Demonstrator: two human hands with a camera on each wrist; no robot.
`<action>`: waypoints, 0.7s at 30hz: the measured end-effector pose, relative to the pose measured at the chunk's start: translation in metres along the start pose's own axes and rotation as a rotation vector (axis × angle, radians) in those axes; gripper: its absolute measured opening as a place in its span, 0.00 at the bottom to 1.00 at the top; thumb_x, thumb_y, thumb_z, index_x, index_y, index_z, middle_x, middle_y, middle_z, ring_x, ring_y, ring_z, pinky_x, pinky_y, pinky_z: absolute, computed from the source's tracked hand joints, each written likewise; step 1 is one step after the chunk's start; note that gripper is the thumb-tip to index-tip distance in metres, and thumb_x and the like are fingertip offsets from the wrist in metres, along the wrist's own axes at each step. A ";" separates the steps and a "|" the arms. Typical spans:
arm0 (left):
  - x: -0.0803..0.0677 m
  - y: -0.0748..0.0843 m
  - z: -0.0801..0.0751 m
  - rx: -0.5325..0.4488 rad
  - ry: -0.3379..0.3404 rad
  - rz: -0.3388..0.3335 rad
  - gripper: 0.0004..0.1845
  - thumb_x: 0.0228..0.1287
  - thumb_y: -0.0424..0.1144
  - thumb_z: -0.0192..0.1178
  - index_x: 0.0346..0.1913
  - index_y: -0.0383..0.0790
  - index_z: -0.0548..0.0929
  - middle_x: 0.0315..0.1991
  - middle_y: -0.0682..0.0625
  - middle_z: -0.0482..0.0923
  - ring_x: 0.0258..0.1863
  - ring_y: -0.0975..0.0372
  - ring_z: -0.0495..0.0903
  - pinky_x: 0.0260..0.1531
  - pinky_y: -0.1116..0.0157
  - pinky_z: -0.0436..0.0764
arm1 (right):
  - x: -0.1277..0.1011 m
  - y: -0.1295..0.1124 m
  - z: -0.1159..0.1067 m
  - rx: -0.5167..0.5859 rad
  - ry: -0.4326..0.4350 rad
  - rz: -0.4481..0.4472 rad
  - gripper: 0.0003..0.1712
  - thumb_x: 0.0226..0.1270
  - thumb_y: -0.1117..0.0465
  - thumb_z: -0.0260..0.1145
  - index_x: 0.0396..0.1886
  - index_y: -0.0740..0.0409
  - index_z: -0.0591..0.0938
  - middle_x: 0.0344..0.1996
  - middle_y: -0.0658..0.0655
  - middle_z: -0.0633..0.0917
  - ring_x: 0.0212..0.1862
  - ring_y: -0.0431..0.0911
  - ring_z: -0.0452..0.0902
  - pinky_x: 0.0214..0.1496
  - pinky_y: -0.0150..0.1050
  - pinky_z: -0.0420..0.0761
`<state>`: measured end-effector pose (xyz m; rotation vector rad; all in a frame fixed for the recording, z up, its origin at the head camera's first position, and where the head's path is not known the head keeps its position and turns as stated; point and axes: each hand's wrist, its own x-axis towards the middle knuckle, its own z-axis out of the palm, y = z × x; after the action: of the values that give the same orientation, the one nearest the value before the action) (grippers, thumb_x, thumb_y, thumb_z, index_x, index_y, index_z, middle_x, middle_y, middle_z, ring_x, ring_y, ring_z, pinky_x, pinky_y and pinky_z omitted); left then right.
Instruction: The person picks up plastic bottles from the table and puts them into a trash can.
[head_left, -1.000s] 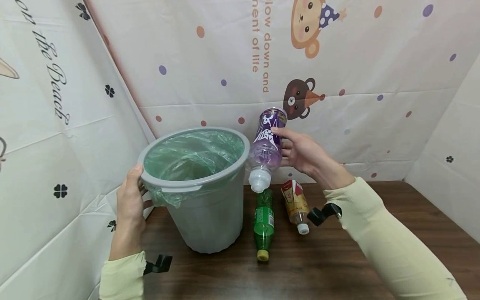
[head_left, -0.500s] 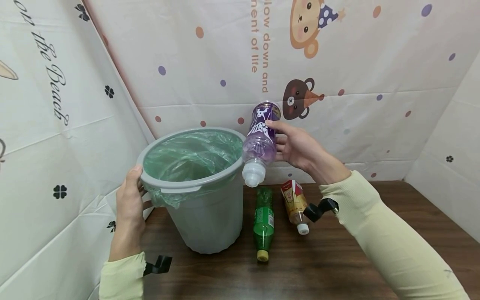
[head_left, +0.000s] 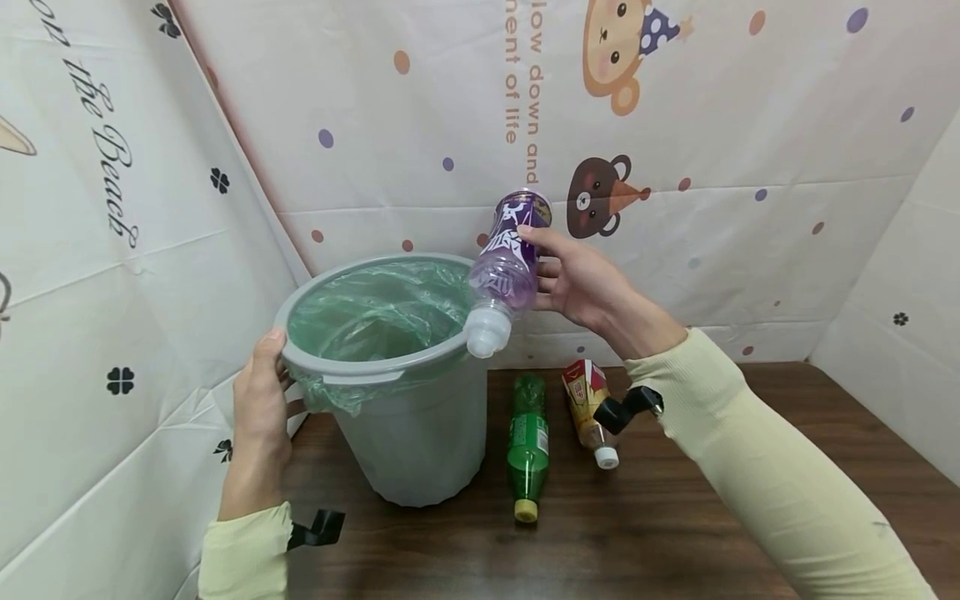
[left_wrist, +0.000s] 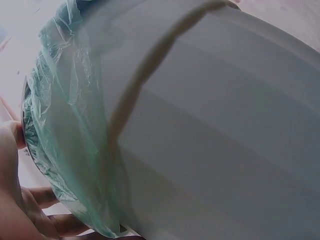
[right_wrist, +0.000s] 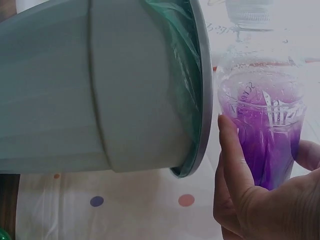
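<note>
A grey bin (head_left: 408,433) lined with a green bag (head_left: 382,308) stands at the table's left. My left hand (head_left: 262,392) grips its near rim (head_left: 337,371); in the left wrist view the fingers (left_wrist: 35,210) curl under the bag's edge (left_wrist: 75,150) against the bin wall (left_wrist: 225,125). My right hand (head_left: 573,279) holds a purple-labelled bottle (head_left: 506,262) tilted cap-down, its white cap (head_left: 486,332) over the bin's right rim. The right wrist view shows the bottle (right_wrist: 265,135) in my right hand's fingers (right_wrist: 235,165) beside the bin (right_wrist: 100,90).
A green bottle (head_left: 527,446) with a yellow cap and a red-and-gold-labelled bottle (head_left: 588,408) lie on the dark wooden table (head_left: 675,525) right of the bin. Patterned sheets (head_left: 675,125) wall in the back and both sides.
My right hand has carried the purple bottle left and slightly up, bringing its cap from beside the bin to over the rim. The left hand has stayed on the rim.
</note>
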<state>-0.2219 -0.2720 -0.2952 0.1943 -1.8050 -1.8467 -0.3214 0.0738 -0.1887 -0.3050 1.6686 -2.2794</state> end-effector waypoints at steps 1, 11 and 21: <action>0.000 0.000 0.000 -0.002 0.000 0.000 0.23 0.80 0.62 0.51 0.58 0.50 0.85 0.49 0.52 0.85 0.50 0.58 0.79 0.36 0.65 0.80 | 0.001 0.000 0.002 0.002 0.002 0.001 0.45 0.83 0.50 0.62 0.85 0.54 0.47 0.74 0.68 0.65 0.70 0.60 0.71 0.54 0.46 0.86; 0.001 0.000 0.001 -0.013 0.004 -0.001 0.21 0.81 0.61 0.51 0.57 0.53 0.85 0.48 0.55 0.86 0.49 0.60 0.79 0.36 0.64 0.80 | 0.009 0.001 0.021 0.058 0.041 -0.013 0.44 0.82 0.50 0.63 0.84 0.57 0.50 0.74 0.69 0.65 0.71 0.61 0.70 0.59 0.53 0.84; 0.001 -0.001 0.001 0.001 0.004 -0.002 0.22 0.81 0.61 0.50 0.58 0.54 0.85 0.50 0.55 0.85 0.51 0.60 0.78 0.38 0.64 0.80 | 0.016 0.005 0.032 0.085 0.110 -0.044 0.43 0.80 0.51 0.67 0.81 0.60 0.57 0.70 0.68 0.71 0.66 0.59 0.75 0.54 0.54 0.86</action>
<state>-0.2238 -0.2717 -0.2959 0.2000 -1.8038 -1.8457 -0.3251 0.0384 -0.1843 -0.2026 1.6253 -2.4326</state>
